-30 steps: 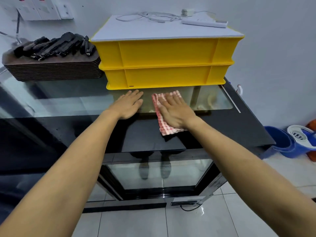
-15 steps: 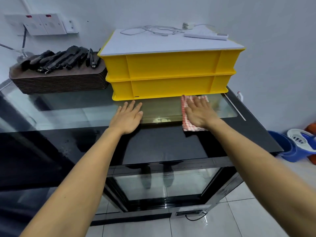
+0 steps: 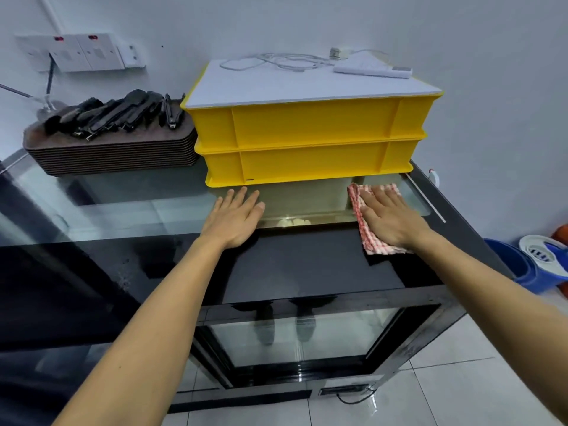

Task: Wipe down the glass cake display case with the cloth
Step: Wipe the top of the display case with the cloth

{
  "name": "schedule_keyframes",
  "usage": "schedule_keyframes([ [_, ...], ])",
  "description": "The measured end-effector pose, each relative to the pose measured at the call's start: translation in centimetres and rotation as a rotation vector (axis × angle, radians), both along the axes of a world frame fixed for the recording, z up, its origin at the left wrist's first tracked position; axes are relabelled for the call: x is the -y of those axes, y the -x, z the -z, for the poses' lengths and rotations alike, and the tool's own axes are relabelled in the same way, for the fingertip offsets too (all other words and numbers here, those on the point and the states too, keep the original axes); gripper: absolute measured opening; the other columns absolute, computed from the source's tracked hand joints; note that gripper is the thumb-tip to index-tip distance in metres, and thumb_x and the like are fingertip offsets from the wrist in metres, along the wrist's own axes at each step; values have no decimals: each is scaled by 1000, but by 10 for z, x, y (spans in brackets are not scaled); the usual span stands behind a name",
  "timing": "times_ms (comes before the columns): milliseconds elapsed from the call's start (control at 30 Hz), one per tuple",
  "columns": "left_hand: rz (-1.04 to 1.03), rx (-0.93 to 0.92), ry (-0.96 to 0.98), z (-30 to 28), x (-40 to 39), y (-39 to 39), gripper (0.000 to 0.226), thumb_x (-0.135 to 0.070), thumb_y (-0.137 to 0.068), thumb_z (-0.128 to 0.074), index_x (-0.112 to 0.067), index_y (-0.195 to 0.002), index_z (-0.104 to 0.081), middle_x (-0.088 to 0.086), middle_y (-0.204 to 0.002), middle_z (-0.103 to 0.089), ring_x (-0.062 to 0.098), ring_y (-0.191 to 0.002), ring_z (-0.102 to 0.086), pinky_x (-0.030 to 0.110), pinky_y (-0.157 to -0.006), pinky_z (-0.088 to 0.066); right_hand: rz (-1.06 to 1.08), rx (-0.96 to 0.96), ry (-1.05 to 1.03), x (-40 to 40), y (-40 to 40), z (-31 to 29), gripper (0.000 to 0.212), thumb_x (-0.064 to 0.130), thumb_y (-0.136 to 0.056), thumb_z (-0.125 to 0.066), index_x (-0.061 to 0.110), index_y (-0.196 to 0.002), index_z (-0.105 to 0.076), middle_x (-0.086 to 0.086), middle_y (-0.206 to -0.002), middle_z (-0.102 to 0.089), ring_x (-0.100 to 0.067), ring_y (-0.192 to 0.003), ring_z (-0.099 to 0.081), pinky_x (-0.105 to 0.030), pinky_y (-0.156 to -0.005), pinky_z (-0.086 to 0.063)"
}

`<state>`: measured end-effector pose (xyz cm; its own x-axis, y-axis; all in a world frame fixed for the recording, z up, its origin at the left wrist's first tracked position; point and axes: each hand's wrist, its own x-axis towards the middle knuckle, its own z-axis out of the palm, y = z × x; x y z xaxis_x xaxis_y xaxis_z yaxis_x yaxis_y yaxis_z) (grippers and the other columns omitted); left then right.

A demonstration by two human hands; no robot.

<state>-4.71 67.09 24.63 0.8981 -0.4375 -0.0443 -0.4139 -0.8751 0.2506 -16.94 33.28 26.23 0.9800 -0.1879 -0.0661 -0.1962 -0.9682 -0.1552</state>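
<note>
On the display case (image 3: 307, 265), right hand (image 3: 390, 219) presses the cloth (image 3: 358, 204) flat-fingered; left hand (image 3: 233, 219) rests flat.

Pale grey wall (image 3: 491, 87) carries white sockets (image 3: 80, 52) at far left; white tiled floor (image 3: 461, 395) below; blue bucket (image 3: 522, 265) at right.

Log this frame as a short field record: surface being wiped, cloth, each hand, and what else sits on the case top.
surface: glass top of the display case
cloth: red and white checked cloth, flat on the glass near the right end, in front of the crates
right hand: right hand pressed flat on the cloth, fingers straight
left hand: left hand flat on the bare glass, holding nothing
on top, back: two stacked yellow crates with a white board, cable and strip on them
on top, left: stack of brown trays carrying black tongs
</note>
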Motion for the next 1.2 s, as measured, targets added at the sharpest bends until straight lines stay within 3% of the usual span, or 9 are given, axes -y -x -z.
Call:
schedule_keyframes([
  [100,0,-3,7,-1,-1,-1,65,-63,-107,-4,-37,-167,-8,-4,-175,3,21,-161,8,46,-130,4,22,3,-37,-44,-40,-2,66,50,-108,-10,24,-168,-1,-10,-175,7,-30,-161,9,-45,-130,8],
  [233,-6,-29,48,-3,-1,-3,67,-63,-105,2,-39,-166,-10,-7,-175,1,17,-161,6,43,-131,4,-272,5,-25,-135,-31,5,70,53,-104,0,22,-167,4,-10,-174,8,-29,-160,12,-44,-130,10],
  [367,-9,-20,47,-2,0,-1,73,-66,-103,3,-33,-167,-8,-6,-175,1,19,-162,6,44,-131,3,-373,25,-34,-120,25,7,60,48,-111,-14,31,-167,1,4,-173,12,-17,-159,18,-36,-129,12],
  [433,-8,-10,33,-1,2,-1,74,-67,-103,2,-31,-168,-7,-5,-175,2,20,-161,7,45,-131,3,-334,9,9,-78,34,8,59,48,-112,-11,31,-166,5,6,-170,19,-14,-156,23,-34,-127,16],
  [567,-6,-2,19,-2,0,-3,67,-60,-107,-1,-32,-168,-7,-5,-175,3,20,-161,7,44,-131,4,-117,-51,-26,-18,-2,4,70,59,-102,1,32,-166,5,-2,-174,12,-21,-160,16,-43,-130,7],
  [700,-9,0,14,-2,1,-2,64,-58,-108,-4,-33,-167,-7,-6,-175,2,19,-161,7,44,-130,4,-33,-50,-52,-51,-48,-2,66,47,-106,-10,26,-168,1,-9,-174,10,-29,-161,11,-45,-130,8],
  [900,-14,0,38,-2,0,-4,61,-53,-110,-4,-33,-167,-10,-6,-175,-1,18,-162,4,42,-130,4,-173,15,-102,-140,-31,5,61,45,-111,-8,25,-167,2,-8,-174,9,-27,-161,13,-43,-130,9],
  [1033,-15,17,34,-1,2,-3,61,-52,-110,-4,-32,-167,-11,-5,-175,-3,20,-162,2,43,-131,2,-223,35,-51,-112,21,10,65,54,-106,1,31,-167,2,-2,-174,10,-22,-160,16,-39,-129,12],
  [1200,-12,20,12,-1,3,-3,62,-53,-110,-5,-30,-168,-9,-3,-175,0,22,-162,4,45,-131,2,38,27,-75,-53,-12,4,62,51,-110,-7,29,-167,-1,-6,-175,5,-25,-161,11,-42,-130,10],
])
